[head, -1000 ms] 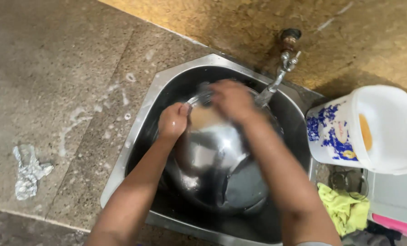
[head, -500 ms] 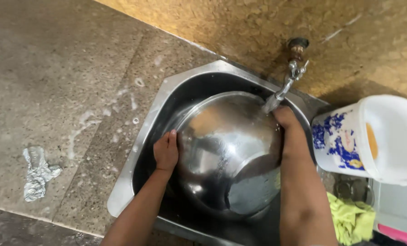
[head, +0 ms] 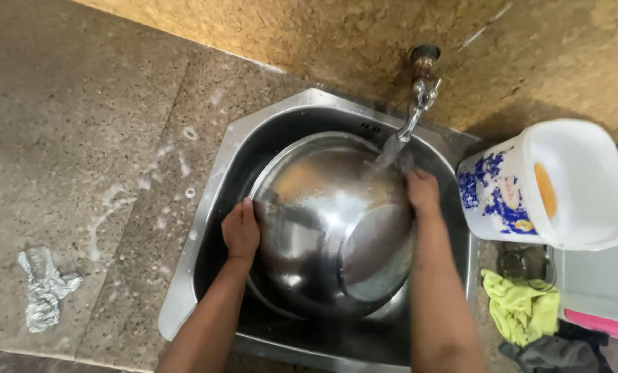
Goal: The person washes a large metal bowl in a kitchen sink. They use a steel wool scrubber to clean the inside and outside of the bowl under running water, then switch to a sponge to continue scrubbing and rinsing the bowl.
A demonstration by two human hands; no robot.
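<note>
Both hands, left hand (head: 240,231) and right hand (head: 423,193), clasp opposite rims of the large round steel bowl (head: 330,221), tilted in the steel sink (head: 205,207) beneath the tap (head: 419,97).

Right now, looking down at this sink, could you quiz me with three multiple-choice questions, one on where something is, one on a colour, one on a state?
1. Where does the crumpled clear plastic wrapper lie?
A. inside the sink
B. on the stone counter, left of the sink
C. in the white tub

2. What colour is the cloth at the right of the sink?
A. yellow-green
B. red
C. black

3. What is the tap doing?
A. it is shut and dry
B. it lies broken off in the sink
C. it runs water onto the steel bowl

Answers: 1 B, the wrapper sits on the counter well left of the sink rim. 2 A, the cloth below the white tub is yellow-green. 3 C, a stream falls from the spout onto the bowl, which the left hand and right hand grip at opposite rims.
</note>
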